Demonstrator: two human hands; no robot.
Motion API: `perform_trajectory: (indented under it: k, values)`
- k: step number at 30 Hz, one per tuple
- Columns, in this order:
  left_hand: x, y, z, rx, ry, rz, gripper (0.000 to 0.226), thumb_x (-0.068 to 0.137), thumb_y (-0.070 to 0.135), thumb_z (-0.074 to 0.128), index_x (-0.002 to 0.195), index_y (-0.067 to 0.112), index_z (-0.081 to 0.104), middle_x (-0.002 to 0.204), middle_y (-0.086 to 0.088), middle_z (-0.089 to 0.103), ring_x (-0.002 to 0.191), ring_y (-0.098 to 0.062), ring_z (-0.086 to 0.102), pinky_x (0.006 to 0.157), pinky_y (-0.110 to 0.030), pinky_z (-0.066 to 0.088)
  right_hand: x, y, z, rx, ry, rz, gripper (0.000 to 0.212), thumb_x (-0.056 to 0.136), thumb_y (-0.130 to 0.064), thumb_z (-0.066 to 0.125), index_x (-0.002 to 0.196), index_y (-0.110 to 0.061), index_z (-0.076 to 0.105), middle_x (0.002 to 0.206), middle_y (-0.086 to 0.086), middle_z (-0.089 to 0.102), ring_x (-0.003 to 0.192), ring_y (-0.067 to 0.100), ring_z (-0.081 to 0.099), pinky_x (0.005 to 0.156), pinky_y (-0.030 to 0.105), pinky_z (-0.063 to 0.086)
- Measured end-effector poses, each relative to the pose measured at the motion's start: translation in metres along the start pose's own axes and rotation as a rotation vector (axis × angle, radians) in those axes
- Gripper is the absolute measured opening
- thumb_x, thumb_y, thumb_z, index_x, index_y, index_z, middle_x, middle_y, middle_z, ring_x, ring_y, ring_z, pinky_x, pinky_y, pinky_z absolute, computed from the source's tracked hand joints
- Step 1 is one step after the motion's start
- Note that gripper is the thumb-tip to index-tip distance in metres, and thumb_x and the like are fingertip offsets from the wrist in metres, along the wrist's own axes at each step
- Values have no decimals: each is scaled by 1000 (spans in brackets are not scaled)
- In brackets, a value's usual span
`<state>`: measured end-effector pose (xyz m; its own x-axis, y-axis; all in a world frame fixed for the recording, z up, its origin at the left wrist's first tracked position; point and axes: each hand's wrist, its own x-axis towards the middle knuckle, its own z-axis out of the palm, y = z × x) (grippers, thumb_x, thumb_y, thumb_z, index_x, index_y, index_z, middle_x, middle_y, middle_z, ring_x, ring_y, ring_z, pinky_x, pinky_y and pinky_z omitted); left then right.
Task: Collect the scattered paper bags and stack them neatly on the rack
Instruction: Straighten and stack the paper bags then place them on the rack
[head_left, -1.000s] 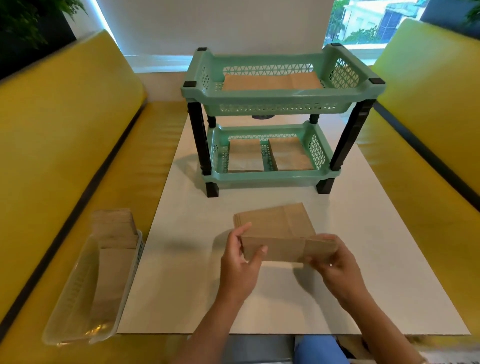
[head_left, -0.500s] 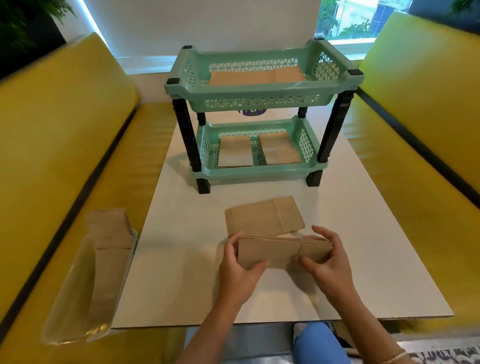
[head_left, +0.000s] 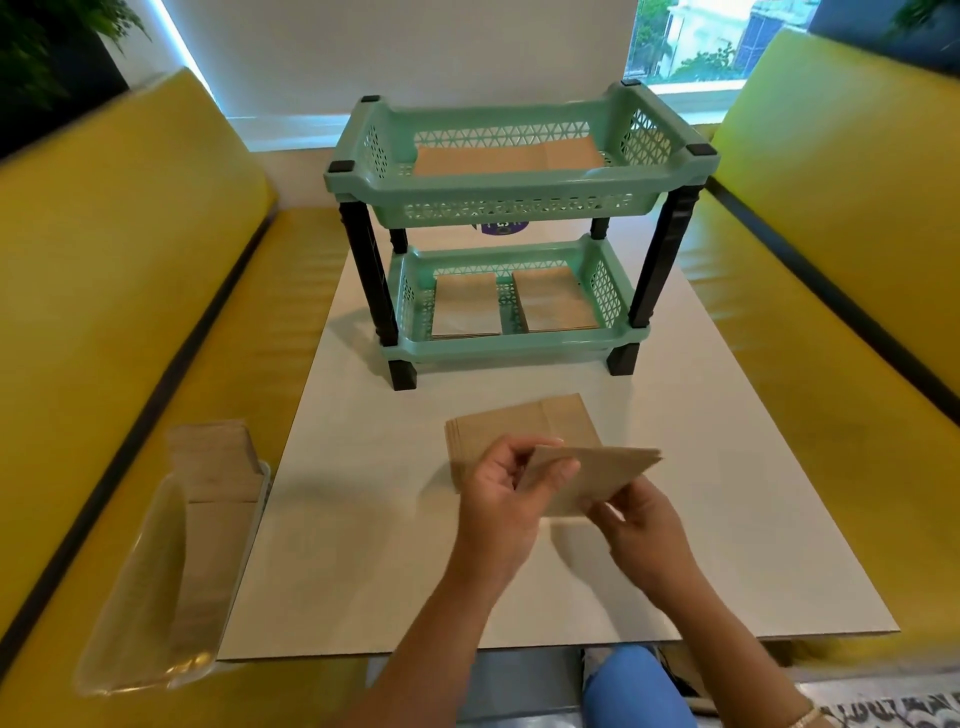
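Small bundle of flat brown paper bags (head_left: 597, 480), prev. edge-down on white desk (head_left: 363, 519), now lifted & tilted, left hand (head_left: 501, 486) + right hand (head_left: 636, 519) grip pinching it, ready for mint-green two-tier plastic rack (head_left: 514, 192) at frame centre-top.

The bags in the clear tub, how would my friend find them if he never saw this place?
Start at the white table, then look off its left edge to the yellow bench. A clear plastic tub sits there with brown paper bags sticking out of its far end. Unlike the other bags, these are neither on the table nor in the green rack.
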<state>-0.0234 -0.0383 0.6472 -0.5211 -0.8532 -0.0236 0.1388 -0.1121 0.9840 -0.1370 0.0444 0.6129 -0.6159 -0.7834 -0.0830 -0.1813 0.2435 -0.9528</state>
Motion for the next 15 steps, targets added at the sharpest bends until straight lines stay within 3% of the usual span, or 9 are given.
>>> perform_trajectory:
  k: [5,8,11,15]
  values:
    - [-4,-51,-5,256,60,-145,42,81,17,71,116,25,49,112,4,64,106,-12,60,87,-21,48,-4,8,24,2,45,19,37,89,-1,55,103,-35,47,92,-20,58,83,-4,57,72,17,45]
    - [-3,-51,-4,298,74,-125,48,83,16,69,125,18,45,116,2,61,107,-9,58,85,-12,46,-2,4,26,-22,87,-35,35,88,-4,58,110,-28,47,93,-22,57,82,-6,57,69,9,44]
    - [0,-50,-4,319,67,-107,54,82,16,70,129,15,43,118,2,61,108,-9,59,90,-18,47,-3,0,26,-26,101,-55,38,86,-5,62,112,-28,48,96,-24,57,84,-8,56,68,2,42]
    - [-2,-52,-14,633,-17,-111,47,87,17,64,130,13,45,120,-2,60,112,-16,56,90,-19,42,-4,1,16,64,87,-32,44,76,7,67,96,-31,56,91,-11,67,81,1,63,75,21,51]
